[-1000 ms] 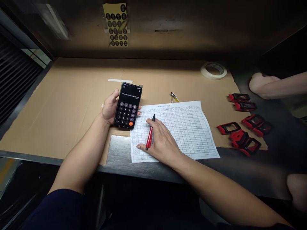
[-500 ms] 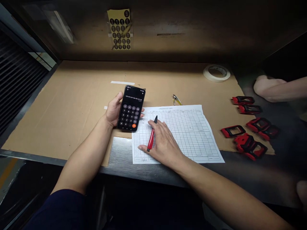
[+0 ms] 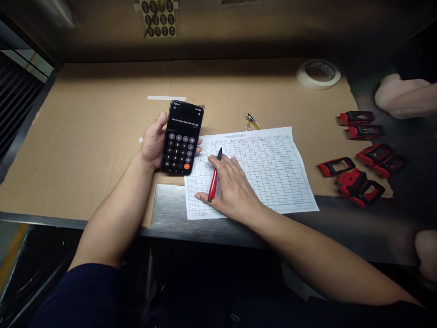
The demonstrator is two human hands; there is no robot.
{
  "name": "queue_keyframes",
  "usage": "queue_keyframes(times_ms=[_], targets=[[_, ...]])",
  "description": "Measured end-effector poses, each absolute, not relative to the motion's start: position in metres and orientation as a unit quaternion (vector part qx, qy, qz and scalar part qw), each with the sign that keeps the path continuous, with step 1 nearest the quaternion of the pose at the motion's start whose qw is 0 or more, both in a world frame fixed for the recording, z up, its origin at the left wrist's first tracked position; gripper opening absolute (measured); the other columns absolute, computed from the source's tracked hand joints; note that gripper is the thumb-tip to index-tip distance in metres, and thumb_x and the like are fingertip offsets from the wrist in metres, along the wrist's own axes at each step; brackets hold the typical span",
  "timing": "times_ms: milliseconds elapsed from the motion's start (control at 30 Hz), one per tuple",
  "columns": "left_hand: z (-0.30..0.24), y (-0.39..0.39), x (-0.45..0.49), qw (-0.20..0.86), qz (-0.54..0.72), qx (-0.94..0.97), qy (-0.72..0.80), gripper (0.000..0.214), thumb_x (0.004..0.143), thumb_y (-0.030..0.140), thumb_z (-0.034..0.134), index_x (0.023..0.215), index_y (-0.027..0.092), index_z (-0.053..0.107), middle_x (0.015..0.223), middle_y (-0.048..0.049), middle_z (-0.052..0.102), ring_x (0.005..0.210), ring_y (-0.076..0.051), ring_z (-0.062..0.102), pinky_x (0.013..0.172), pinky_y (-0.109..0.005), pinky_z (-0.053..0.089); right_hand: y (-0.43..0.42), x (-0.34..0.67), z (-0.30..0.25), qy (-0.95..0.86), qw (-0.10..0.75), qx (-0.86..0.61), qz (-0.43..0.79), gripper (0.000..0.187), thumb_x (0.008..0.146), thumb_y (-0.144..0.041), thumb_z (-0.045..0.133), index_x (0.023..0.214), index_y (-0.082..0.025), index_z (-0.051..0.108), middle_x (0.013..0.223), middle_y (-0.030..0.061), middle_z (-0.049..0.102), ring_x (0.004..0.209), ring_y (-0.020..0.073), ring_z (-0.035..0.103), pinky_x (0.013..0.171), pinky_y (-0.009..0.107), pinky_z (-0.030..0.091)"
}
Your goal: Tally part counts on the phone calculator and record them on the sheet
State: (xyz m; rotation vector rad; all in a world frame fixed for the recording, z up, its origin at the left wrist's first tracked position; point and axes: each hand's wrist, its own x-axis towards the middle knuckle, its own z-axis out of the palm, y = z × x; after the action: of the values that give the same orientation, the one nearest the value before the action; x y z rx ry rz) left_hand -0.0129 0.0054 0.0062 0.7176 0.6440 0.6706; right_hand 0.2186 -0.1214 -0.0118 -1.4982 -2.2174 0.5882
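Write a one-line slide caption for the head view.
Left hand holds a phone showing a calculator; right hand, with a red pen, lies over a printed form.

Plenty of room L of the thumb on the left hand, over flat brown cardboard. Past the right hand's fingers, small silver-yellow metal clippers r in the way; red-black plastic frames block farther R tbh.

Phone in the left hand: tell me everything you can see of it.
The phone is a slim black slab with rounded corners and a glossy, glass-like front. Its lit screen shows a dark calculator: a row of added numbers, a result beneath, round grey and black keys, and one orange key at lower right. It leans slightly, screen towards the camera. The left hand grips it, thumb along the left edge, fingertips showing past the right. Its back is hidden.
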Motion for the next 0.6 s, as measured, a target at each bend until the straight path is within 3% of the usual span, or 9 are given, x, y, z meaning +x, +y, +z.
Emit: queue_keyframes(times_ms=[167, 300, 433, 500, 600], targets=[[0.002, 0.007, -0.013, 0.84, 0.323, 0.323, 0.293, 0.097, 0.092, 0.087, 0.036, 0.143, 0.009, 0.061, 0.111, -0.018, 0.079, 0.111, -0.041, 0.077, 0.098, -0.054, 0.063, -0.122, 0.221, -0.013, -0.791, 0.211, -0.535, 0.208, 0.09, 0.086, -0.055, 0.079, 0.158, -0.017, 0.04, 0.156, 0.0203, 0.057, 0.154, 0.0429, 0.042, 0.13, 0.073, 0.026], [-0.001, 0.008, -0.013, 0.848, 0.325, 0.31, 0.281, 0.098, 0.092, 0.086, 0.035, 0.145, 0.008, 0.06, 0.111, -0.019, 0.079, 0.107, -0.041, 0.078, 0.095, -0.055, 0.064, -0.122, 0.223, -0.009, -0.787, 0.257, -0.528, 0.191, 0.069, 0.091, -0.056, 0.074, 0.146, -0.019, 0.054, 0.141, 0.0168, 0.067, 0.141, 0.0399, 0.057, 0.125, 0.069, 0.037], [-0.001, 0.007, -0.012, 0.842, 0.326, 0.328, 0.278, 0.094, 0.093, 0.085, 0.039, 0.138, 0.007, 0.065, 0.112, -0.0207, 0.079, 0.102, -0.038, 0.08, 0.096, -0.052, 0.064, -0.123, 0.223, -0.002, -0.783, 0.337, -0.494, 0.17, 0.035, 0.096, -0.045, 0.074, 0.118, -0.019, 0.067, 0.106, 0.0106, 0.075, 0.106, 0.0304, 0.069, 0.098, 0.051, 0.058], [0.0, 0.006, -0.012, 0.838, 0.327, 0.337, 0.279, 0.092, 0.093, 0.085, 0.039, 0.134, 0.007, 0.066, 0.112, -0.0208, 0.08, 0.099, -0.036, 0.08, 0.096, -0.051, 0.064, -0.123, 0.222, 0.002, -0.779, 0.361, -0.482, 0.174, 0.02, 0.097, -0.038, 0.074, 0.105, -0.021, 0.068, 0.091, 0.0051, 0.074, 0.089, 0.0244, 0.067, 0.082, 0.041, 0.058], [0.001, 0.005, -0.011, 0.836, 0.329, 0.341, 0.277, 0.092, 0.093, 0.085, 0.039, 0.132, 0.007, 0.068, 0.111, -0.0198, 0.08, 0.099, -0.035, 0.08, 0.097, -0.05, 0.063, -0.123, 0.221, 0.006, -0.772, 0.384, -0.474, 0.181, 0.009, 0.098, -0.03, 0.073, 0.095, -0.022, 0.068, 0.079, 0.0003, 0.07, 0.077, 0.0191, 0.063, 0.072, 0.034, 0.053]])
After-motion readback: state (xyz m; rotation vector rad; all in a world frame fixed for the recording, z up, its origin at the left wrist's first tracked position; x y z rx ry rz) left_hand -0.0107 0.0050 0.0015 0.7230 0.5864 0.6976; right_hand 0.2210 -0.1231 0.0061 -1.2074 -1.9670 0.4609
